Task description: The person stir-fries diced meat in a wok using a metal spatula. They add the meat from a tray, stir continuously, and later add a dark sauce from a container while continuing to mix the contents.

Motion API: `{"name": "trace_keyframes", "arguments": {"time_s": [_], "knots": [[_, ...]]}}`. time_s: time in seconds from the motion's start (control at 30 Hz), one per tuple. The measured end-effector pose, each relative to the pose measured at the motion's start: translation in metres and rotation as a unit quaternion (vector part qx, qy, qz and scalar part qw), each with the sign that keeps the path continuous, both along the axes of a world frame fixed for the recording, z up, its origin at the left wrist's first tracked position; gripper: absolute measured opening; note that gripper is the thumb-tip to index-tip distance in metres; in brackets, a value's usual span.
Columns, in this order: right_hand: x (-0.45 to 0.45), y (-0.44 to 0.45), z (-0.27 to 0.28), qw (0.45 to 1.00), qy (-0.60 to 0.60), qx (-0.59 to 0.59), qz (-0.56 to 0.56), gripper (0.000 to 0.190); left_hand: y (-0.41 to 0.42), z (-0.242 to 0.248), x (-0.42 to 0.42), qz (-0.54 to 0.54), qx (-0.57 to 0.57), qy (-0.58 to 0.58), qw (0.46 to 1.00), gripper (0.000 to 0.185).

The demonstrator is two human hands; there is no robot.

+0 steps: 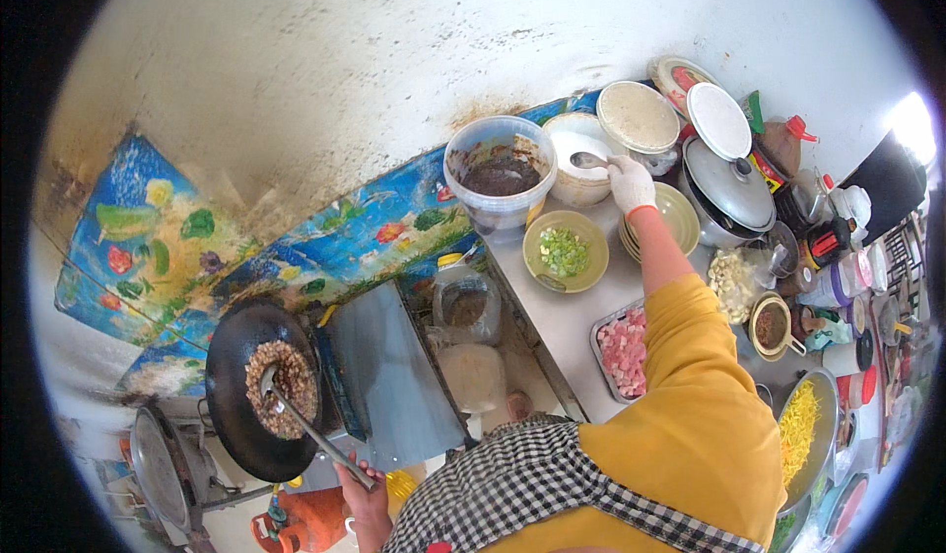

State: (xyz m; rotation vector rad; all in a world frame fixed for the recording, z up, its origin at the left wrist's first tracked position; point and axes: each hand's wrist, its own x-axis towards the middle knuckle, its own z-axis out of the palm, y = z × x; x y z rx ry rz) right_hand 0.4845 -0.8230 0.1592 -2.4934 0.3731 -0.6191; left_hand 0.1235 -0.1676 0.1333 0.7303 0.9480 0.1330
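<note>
My left hand (363,483) is closed around the handle of a metal ladle (292,409), whose bowl rests in browned minced food (284,387) in a black wok (229,420). In a white glove, my right hand (630,183) grips a metal spoon (589,160) over an uncovered tub of white granular stuff (580,139). Left of that tub is a clear plastic bucket (499,202) with dark paste inside. Chopped green onion (565,251) lies in a bowl (532,257) below it. Stacked bowls (684,216) stand beneath my right wrist.
A metal tray of diced raw meat (622,350) sits on the counter (528,305) by my right arm. A lidded pot (728,183), peeled garlic (732,283) and a bowl of yellow shreds (798,423) are farther right. An orange gas cylinder (314,516) stands below the wok.
</note>
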Motion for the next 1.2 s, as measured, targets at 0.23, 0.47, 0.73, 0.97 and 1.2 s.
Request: {"name": "trace_keyframes", "arguments": {"time_s": [0.23,0.47,0.73,0.97,1.2], "knots": [[0.033,0.003,-0.011,0.99,0.121,-0.059,0.049,0.031,-0.002,-0.003,-0.002,-0.006,0.042,0.012,0.999,0.051],[0.036,-0.015,-0.007,0.982,0.108,0.037,0.149,0.031,0.002,-0.013,-0.002,-0.003,0.048,0.015,0.999,0.05],[0.021,-0.02,-0.003,0.868,0.091,0.488,0.024,0.03,-0.003,-0.006,0.003,-0.014,0.059,0.024,0.998,0.052],[0.019,-0.024,-0.002,0.86,0.008,0.51,-0.015,0.022,-0.002,-0.006,0.006,-0.025,0.004,0.03,0.999,0.046],[0.024,-0.044,-0.001,0.803,-0.063,0.591,-0.045,0.013,-0.005,-0.005,0.011,-0.012,-0.007,0.028,1.0,0.017]]}}
